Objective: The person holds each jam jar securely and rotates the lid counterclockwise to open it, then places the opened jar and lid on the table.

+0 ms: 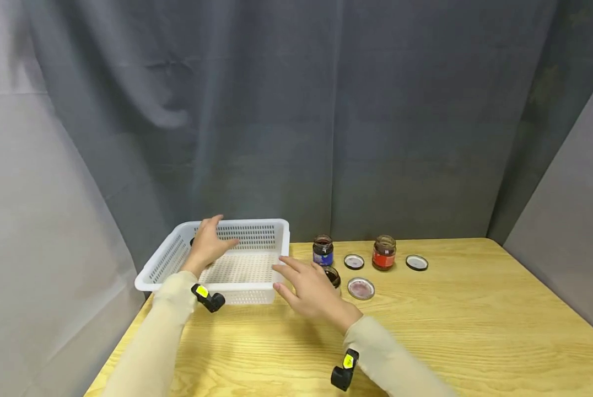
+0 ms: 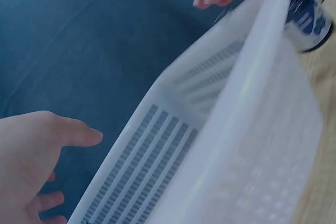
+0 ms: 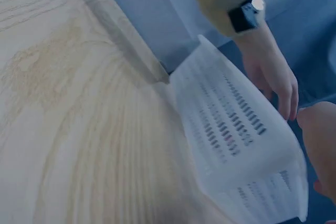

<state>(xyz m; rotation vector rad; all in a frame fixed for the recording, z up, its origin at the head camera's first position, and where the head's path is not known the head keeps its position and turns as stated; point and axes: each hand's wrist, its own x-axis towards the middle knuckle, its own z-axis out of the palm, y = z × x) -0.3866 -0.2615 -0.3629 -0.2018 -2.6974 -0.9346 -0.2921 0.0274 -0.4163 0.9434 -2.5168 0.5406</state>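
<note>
A white slotted plastic basket (image 1: 257, 286) stands on the left of the table. My left hand (image 1: 208, 245) hovers over it with fingers and thumb spread and nothing in its grasp; in the left wrist view its thumb (image 2: 79, 132) is apart from the rim. Behind that hand a small dark thing (image 1: 192, 241) shows in the basket, mostly hidden. Beside the basket's right end is my right hand (image 1: 308, 286), fingers stretched toward the rim; whether they touch it I cannot tell. An open jar (image 1: 333, 277) of dark contents is partly covered by this hand.
Behind the right hand stand an uncapped blue-labelled jar (image 1: 323, 251) and an uncapped red-labelled jar (image 1: 384, 253). Three lids lie near them: one between the jars (image 1: 354, 261), a stained lid (image 1: 361, 288) in front, another lid (image 1: 417, 262) farther right. A grey curtain (image 1: 400, 138) hangs behind the table.
</note>
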